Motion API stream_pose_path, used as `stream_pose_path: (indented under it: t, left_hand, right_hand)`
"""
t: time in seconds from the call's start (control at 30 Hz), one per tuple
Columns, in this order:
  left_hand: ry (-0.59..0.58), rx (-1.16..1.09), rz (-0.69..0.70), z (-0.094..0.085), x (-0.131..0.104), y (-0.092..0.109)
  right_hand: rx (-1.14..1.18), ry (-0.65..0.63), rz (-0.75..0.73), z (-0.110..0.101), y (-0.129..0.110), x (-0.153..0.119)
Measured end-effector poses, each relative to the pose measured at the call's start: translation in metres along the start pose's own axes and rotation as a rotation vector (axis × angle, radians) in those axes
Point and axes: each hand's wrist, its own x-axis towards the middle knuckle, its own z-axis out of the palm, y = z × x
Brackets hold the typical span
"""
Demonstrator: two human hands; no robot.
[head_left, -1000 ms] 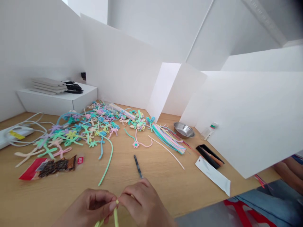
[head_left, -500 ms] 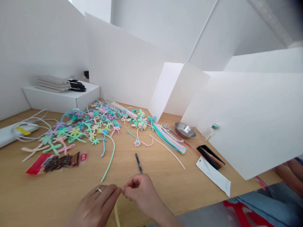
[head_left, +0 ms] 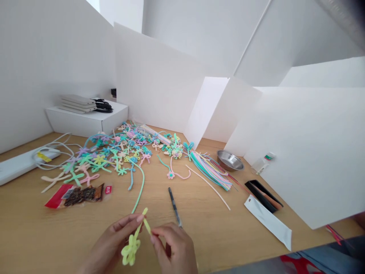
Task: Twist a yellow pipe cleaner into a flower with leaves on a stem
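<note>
Yellow pipe-cleaner flower [head_left: 131, 250]: bottom of frame, left of centre, off to the near side of the tabletop [head_left: 211, 236]; petals hang low, stem runs up and folds over at the top.
Left hand [head_left: 112, 239]: thumb and forefinger clamped on the stem just under the fold.
Right hand [head_left: 175, 245]: fingertips pinched on the strand's other leg, down and right of the fold. Hands close together, not touching as far as I can see.
Fold: I'd pin it hard with the left, work the right in short turns. Pull along the strand, not sideways, or the wire may kink.
Petals: keep the left palm loose around them; a squeeze would probably flatten the loops.
Pen [head_left: 173, 205]: just beyond the right knuckles; contact unclear. Could get knocked on a forward swing.
Green strand [head_left: 140, 186]: runs down toward the left fingers; near end hidden or right beside them. Snag risk.
Near edge: slants from bottom centre up toward lower right. I'd keep the right elbow mindful of it.
Elbow room: best stretch of wood lies between right hand and white pouch [head_left: 268, 222], lower right. Upper left is crowded by the flower pile [head_left: 122, 152].
</note>
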Motion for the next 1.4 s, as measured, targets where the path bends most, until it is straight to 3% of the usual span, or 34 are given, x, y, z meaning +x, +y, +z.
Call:
stream_pose_path:
  t: [0.3, 0.43, 0.57, 0.67, 0.77, 0.83, 0.9, 1.03, 1.17, 1.33, 1.4]
  left_hand:
    - [-0.017, -0.286, -0.109, 0.008, -0.006, -0.014]
    - [-0.023, -0.294, -0.110, 0.010, -0.008, -0.014]
    - [-0.090, -0.125, -0.042, 0.007, -0.009, -0.012]
    - [-0.073, 0.092, 0.140, -0.004, -0.009, -0.013]
    - [-0.039, 0.516, 0.556, -0.020, -0.006, -0.013]
    - [-0.080, 0.811, 0.766, -0.028, -0.004, -0.012]
    - [-0.120, 0.968, 0.850, -0.032, -0.003, -0.009]
    - [-0.086, 0.959, 0.897, -0.026, -0.005, -0.004]
    - [-0.109, 0.944, 0.879, -0.017, -0.010, -0.002]
    - [-0.011, 1.054, 0.961, -0.018, -0.009, -0.008]
    - [-0.023, 1.103, 0.992, -0.019, -0.008, -0.010]
  right_hand:
    - [-0.088, 0.255, -0.105, 0.025, 0.004, -0.004]
    - [-0.030, 0.217, -0.032, 0.021, 0.002, -0.005]
    - [0.097, 0.076, 0.129, 0.010, -0.002, -0.004]
    - [0.155, -0.002, 0.218, 0.001, -0.005, 0.001]
    - [0.182, -0.056, 0.251, -0.007, -0.007, 0.007]
    - [0.251, -0.114, 0.290, -0.010, -0.008, 0.010]
    - [0.343, -0.170, 0.344, -0.012, -0.009, 0.011]
    - [0.380, -0.165, 0.384, -0.012, -0.009, 0.010]
    - [0.295, -0.112, 0.297, -0.010, -0.007, 0.009]
    - [-0.137, 0.044, -0.075, -0.012, -0.005, 0.005]
    - [-0.286, 0.065, -0.202, -0.015, -0.005, 0.005]
